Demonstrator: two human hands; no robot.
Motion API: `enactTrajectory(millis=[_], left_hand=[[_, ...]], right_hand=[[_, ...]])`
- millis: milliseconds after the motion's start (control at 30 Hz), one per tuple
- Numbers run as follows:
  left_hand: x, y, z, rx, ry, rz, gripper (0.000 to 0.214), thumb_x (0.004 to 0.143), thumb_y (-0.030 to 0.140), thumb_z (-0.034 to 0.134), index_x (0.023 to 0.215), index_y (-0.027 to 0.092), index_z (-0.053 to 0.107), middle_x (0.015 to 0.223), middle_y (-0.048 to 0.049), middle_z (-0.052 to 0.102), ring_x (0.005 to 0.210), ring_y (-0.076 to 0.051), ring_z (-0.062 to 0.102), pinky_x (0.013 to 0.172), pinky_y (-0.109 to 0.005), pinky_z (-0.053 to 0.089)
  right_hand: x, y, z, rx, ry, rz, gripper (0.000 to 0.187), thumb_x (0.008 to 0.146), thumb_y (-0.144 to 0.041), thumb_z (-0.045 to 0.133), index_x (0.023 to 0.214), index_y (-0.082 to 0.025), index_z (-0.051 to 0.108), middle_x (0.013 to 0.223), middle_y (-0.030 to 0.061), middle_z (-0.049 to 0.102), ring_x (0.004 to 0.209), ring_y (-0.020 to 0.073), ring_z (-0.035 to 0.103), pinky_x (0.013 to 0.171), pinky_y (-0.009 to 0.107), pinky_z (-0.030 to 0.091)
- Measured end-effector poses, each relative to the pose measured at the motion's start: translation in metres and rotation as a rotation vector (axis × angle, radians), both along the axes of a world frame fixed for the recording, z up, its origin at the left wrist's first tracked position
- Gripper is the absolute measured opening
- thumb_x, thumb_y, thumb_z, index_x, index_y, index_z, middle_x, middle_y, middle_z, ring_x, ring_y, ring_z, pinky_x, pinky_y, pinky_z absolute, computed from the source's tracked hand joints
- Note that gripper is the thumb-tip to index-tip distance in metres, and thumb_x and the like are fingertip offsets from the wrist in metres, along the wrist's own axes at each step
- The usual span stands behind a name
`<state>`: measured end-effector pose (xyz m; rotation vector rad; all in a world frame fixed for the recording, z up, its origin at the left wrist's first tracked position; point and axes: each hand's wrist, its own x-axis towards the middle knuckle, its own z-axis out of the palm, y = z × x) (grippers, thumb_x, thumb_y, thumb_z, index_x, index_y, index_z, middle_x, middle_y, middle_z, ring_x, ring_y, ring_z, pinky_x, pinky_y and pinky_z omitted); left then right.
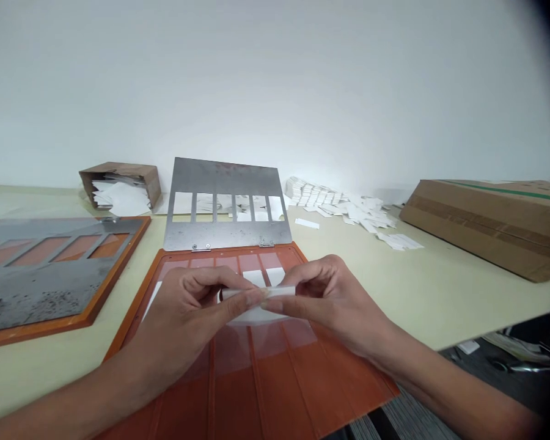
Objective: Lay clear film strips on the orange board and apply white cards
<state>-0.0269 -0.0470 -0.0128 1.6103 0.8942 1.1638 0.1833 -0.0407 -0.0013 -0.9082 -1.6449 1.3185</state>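
My left hand (197,311) and my right hand (330,299) meet over an orange tray (266,391) and pinch the same small white strip (282,291) between thumb and fingertips. The strip is held level, a little above the tray. White cards (255,278) lie in the tray's far slots. A grey metal stencil plate (227,205) with several rectangular windows stands hinged upright at the tray's far edge.
A second orange tray with its metal stencil (50,269) shut lies at the left. An open small carton of white papers (121,189) sits behind it. Stacks and loose white cards (348,208) lie at the back right, beside a long cardboard box (490,223). The table edge (462,342) runs at the right.
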Motion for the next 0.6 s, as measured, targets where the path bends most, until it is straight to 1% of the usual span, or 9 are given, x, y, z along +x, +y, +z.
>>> enactTrajectory(millis=[100, 167, 267, 367, 467, 533, 567, 600], left_hand=[[0.001, 0.003, 0.000, 0.004, -0.015, 0.022, 0.013, 0.083, 0.035, 0.079, 0.076, 0.023, 0.078, 0.072, 0.0001, 0.074, 0.067, -0.013, 0.062, 0.060, -0.022, 0.046], [0.000, 0.006, -0.001, -0.020, -0.017, 0.023, 0.015, 0.083, 0.038, 0.079, 0.080, 0.024, 0.078, 0.077, 0.0003, 0.074, 0.071, -0.014, 0.062, 0.063, -0.022, 0.047], [-0.004, 0.010, -0.005, -0.022, -0.047, 0.063, 0.019, 0.089, 0.045, 0.072, 0.086, 0.027, 0.078, 0.087, 0.0015, 0.075, 0.084, -0.015, 0.064, 0.077, -0.024, 0.047], [-0.008, 0.011, -0.009, 0.030, -0.152, 0.098, 0.026, 0.095, 0.048, 0.063, 0.088, 0.029, 0.080, 0.094, 0.0012, 0.076, 0.096, -0.018, 0.063, 0.089, -0.026, 0.044], [-0.009, 0.010, -0.010, 0.037, -0.244, 0.072, 0.027, 0.097, 0.044, 0.060, 0.088, 0.029, 0.081, 0.094, -0.0003, 0.077, 0.096, -0.020, 0.063, 0.089, -0.028, 0.046], [-0.010, 0.010, -0.012, 0.029, -0.263, 0.060, 0.025, 0.096, 0.042, 0.061, 0.089, 0.028, 0.081, 0.094, -0.0003, 0.077, 0.095, -0.020, 0.063, 0.089, -0.027, 0.047], [-0.010, 0.011, -0.014, 0.027, -0.264, 0.056, 0.024, 0.096, 0.041, 0.061, 0.090, 0.029, 0.081, 0.095, -0.0002, 0.077, 0.096, -0.020, 0.062, 0.089, -0.027, 0.048], [-0.011, 0.012, -0.016, 0.027, -0.263, 0.053, 0.023, 0.096, 0.041, 0.061, 0.092, 0.029, 0.081, 0.096, 0.0000, 0.077, 0.097, -0.020, 0.062, 0.088, -0.027, 0.048]], right_hand=[[-0.002, 0.000, -0.001, -0.001, -0.027, -0.008, 0.017, 0.075, -0.035, 0.085, 0.081, -0.020, 0.082, 0.071, 0.0034, 0.072, 0.066, 0.0138, 0.060, 0.060, 0.027, 0.044], [-0.002, 0.000, -0.001, -0.013, -0.007, -0.010, 0.018, 0.076, -0.036, 0.085, 0.084, -0.021, 0.082, 0.079, 0.0053, 0.076, 0.072, 0.0166, 0.066, 0.065, 0.029, 0.050], [0.012, 0.002, 0.004, 0.011, -0.009, -0.088, 0.017, 0.075, -0.036, 0.085, 0.081, -0.021, 0.082, 0.081, 0.0065, 0.078, 0.073, 0.0170, 0.069, 0.067, 0.029, 0.053], [0.048, 0.003, 0.010, 0.135, -0.103, -0.303, 0.017, 0.073, -0.037, 0.087, 0.082, -0.023, 0.082, 0.081, 0.0059, 0.078, 0.070, 0.0170, 0.070, 0.066, 0.029, 0.055], [0.099, 0.004, 0.012, 0.312, -0.152, -0.632, 0.019, 0.068, -0.038, 0.090, 0.080, -0.027, 0.081, 0.084, 0.0046, 0.078, 0.075, 0.0196, 0.070, 0.069, 0.031, 0.057], [0.135, 0.003, 0.006, 0.386, -0.207, -0.823, 0.021, 0.067, -0.042, 0.090, 0.080, -0.028, 0.081, 0.085, 0.0045, 0.078, 0.075, 0.0208, 0.069, 0.065, 0.031, 0.054], [0.151, 0.003, 0.000, 0.397, -0.280, -0.892, 0.023, 0.068, -0.045, 0.088, 0.082, -0.028, 0.082, 0.083, 0.0048, 0.077, 0.073, 0.0210, 0.068, 0.061, 0.031, 0.052], [0.165, 0.003, -0.008, 0.391, -0.372, -0.931, 0.027, 0.069, -0.048, 0.087, 0.084, -0.027, 0.082, 0.081, 0.0052, 0.077, 0.070, 0.0209, 0.066, 0.057, 0.030, 0.049]])
